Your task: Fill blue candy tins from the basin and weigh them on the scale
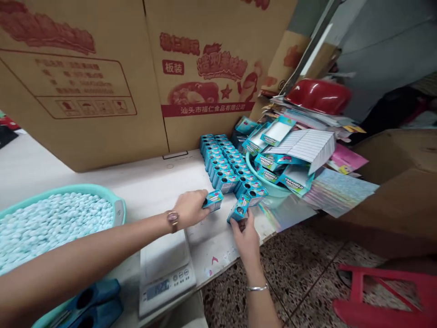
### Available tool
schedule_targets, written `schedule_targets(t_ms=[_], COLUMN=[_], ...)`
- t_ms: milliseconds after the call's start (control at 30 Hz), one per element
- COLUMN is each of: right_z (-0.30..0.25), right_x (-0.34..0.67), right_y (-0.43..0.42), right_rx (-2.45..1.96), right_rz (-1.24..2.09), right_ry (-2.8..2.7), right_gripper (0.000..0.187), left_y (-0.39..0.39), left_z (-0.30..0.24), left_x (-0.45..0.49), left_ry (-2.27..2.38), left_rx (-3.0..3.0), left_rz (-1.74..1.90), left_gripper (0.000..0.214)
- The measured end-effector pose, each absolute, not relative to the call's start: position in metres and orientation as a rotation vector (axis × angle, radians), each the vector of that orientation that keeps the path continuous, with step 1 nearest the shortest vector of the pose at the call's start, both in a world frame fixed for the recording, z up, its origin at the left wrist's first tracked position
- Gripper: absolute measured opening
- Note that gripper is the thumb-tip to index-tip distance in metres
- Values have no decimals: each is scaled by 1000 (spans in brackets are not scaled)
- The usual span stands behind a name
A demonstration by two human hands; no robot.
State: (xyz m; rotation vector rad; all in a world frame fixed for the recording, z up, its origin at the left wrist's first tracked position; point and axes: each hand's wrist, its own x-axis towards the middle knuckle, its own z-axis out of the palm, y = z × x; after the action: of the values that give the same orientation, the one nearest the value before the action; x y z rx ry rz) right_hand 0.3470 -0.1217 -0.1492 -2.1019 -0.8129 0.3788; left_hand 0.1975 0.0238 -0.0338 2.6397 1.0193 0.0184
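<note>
My left hand [190,207], with a watch on its wrist, is closed round a small blue box [213,200] just in front of the rows of like boxes [226,166] standing on the white table [153,187]. My right hand [246,237], a bangle on its wrist, grips another small blue box [239,207] at the near end of those rows, close to the table's edge. Both boxes lie tilted, open ends towards me.
A teal basin [118,200] full of pale candies sits at left. A digital scale [166,269] stands near the front edge. A second basin [264,180] holds flat box blanks, beside piled papers [307,146]. Large cartons [136,77] form the back wall. A red stool [385,291] stands on the floor.
</note>
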Motion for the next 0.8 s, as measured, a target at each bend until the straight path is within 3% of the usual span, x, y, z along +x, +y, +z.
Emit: schedule_targets(t_ms=[200,400,600,800], right_z=[-150,-156,-162,-156], right_x=[339,341,342,294], right_y=[-113,-87,-92,-120], right_rx=[-2019,-1951,-1907,-1887], right_rz=[354,404,440,445], right_ry=[-823,-857,-828,-818], right_gripper=[73,79,91,75], left_y=[35,28,13,-22], left_z=[-74,-83,-29,48], left_x=[268,263,170,2], left_ry=[998,971,940,984], left_rx=[2460,2052,1709,1491], left_rz=[121,296,413,830], left_gripper=[30,68,70,53])
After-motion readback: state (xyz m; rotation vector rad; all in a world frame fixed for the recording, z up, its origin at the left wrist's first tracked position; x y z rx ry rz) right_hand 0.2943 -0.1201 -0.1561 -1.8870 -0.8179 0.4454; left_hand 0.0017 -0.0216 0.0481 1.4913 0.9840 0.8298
